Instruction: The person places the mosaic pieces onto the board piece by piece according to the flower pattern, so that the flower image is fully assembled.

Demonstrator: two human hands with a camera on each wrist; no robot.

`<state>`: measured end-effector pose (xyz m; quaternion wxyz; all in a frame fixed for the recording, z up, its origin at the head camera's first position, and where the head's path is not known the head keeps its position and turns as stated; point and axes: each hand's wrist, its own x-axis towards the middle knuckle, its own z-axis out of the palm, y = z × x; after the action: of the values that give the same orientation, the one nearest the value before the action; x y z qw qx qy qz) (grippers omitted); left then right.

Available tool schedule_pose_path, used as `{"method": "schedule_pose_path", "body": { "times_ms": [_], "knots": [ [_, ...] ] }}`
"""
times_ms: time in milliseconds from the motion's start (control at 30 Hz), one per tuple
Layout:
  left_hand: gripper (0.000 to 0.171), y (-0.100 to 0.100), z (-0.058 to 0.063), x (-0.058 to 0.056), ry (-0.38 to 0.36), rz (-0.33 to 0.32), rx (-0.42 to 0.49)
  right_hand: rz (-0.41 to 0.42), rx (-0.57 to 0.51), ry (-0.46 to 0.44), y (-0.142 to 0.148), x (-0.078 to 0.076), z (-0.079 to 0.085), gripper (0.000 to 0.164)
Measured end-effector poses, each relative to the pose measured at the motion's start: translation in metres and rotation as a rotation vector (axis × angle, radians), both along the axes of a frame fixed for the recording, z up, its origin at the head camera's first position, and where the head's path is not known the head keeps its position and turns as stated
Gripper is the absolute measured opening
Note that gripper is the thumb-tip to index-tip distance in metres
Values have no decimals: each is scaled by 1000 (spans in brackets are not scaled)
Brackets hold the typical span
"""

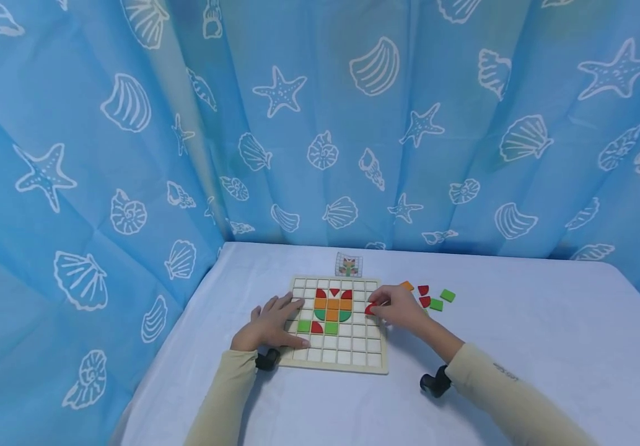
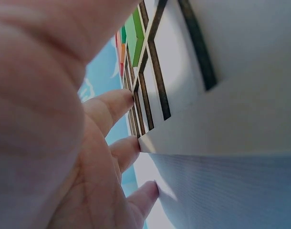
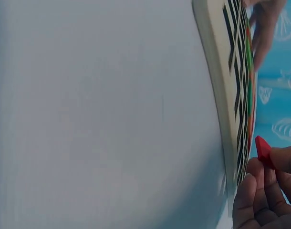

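Note:
A light wooden grid board lies on the white cloth. Red, orange and green tiles form a tulip-like figure on its white squares. Below that figure, a red quarter-round tile sits between two light green square tiles. My left hand rests with spread fingers on the board's left side, its thumb near the lower squares. Over the right edge, my right hand pinches a red tile between thumb and fingers. The fingers hide part of this tile.
Right of the board lie loose tiles: red ones, green squares and an orange piece partly behind the right hand. A small picture card lies beyond the board's far edge. A blue shell-patterned curtain hangs behind the table.

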<state>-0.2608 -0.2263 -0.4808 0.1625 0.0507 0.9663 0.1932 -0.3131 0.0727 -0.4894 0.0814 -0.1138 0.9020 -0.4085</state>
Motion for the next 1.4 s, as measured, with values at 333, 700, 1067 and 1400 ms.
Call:
{"method": "schedule_pose_path", "body": {
  "times_ms": [333,700,1067,1400],
  "knots": [
    [101,3,2,0,0,2,0,54,-52,9,-24,12,-2,7],
    [100,1,-3,-2,2,-17,-6,143,-47,-13,-39,19,-6,6],
    [100,-6,-8,-3,8,-25,-10,180,15,1,-45,16,-9,5],
    [101,-2,0,-1,-4,-22,-1,222,79,12,-45,18,-3,5]
  ]
}}
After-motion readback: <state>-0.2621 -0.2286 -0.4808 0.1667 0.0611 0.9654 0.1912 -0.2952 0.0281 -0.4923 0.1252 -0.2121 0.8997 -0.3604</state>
